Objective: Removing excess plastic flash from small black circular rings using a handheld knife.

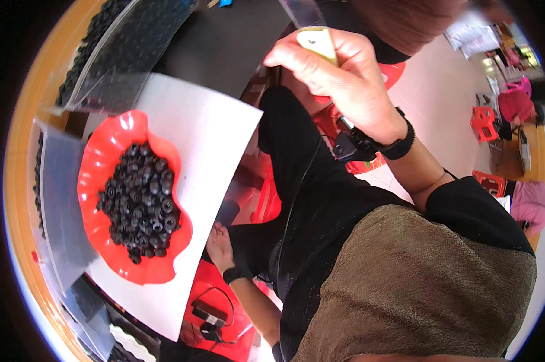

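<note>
My right hand point(351, 81), raised at the top, grips the pale yellow handle point(318, 43) of a tool. A flat, greyish see-through blade point(304, 12) runs from it out of the top edge. My left hand point(220, 246) rests low by my lap, beside the edge of a white board point(203, 151); its fingers look loosely stretched and it holds nothing. On the board sits a red scalloped dish point(97, 154), heaped with small black round parts point(143, 202), some with hollow ends. Neither hand touches the dish.
Clear plastic panels point(64, 205) and a clear bin point(127, 51) of black parts line the wooden edge. A dark surface point(209, 54) lies beyond the board. A black adapter point(209, 314) with a cord lies on a red stool. Other people point(517, 111) sit at right.
</note>
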Demonstrator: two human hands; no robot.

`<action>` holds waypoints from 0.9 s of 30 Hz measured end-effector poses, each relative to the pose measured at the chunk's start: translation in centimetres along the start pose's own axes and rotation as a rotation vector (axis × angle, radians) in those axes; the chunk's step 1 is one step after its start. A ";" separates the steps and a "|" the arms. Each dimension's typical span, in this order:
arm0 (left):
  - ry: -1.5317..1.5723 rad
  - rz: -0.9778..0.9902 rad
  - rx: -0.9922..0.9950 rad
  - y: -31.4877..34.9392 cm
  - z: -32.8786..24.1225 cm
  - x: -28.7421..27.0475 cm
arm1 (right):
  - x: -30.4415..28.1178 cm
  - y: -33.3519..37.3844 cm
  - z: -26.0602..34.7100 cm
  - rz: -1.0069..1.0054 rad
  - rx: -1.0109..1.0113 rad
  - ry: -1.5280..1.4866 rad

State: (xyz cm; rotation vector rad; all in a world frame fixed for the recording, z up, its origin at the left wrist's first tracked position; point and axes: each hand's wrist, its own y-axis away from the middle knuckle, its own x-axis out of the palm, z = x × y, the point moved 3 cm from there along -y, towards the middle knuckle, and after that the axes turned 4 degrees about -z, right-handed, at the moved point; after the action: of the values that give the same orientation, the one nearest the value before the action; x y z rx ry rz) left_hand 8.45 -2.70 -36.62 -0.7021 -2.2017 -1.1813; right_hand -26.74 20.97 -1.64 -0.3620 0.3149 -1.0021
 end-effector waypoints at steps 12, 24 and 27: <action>0.078 -0.196 0.074 -1.2 0.8 -0.5 | 1.0 1.1 0.1 0.027 0.100 -0.096; 0.070 -0.229 0.100 -3.4 2.1 -2.4 | 1.9 2.3 1.1 0.068 0.136 -0.127; 0.096 -0.191 0.108 -3.2 2.3 -2.4 | 2.9 2.4 0.9 0.120 0.151 -0.139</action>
State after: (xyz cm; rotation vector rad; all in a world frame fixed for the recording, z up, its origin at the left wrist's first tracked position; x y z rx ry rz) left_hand 7.63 -2.74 -41.12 -0.3901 -2.2707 -1.1516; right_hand -23.11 19.81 -2.19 -0.2707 0.1329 -0.8720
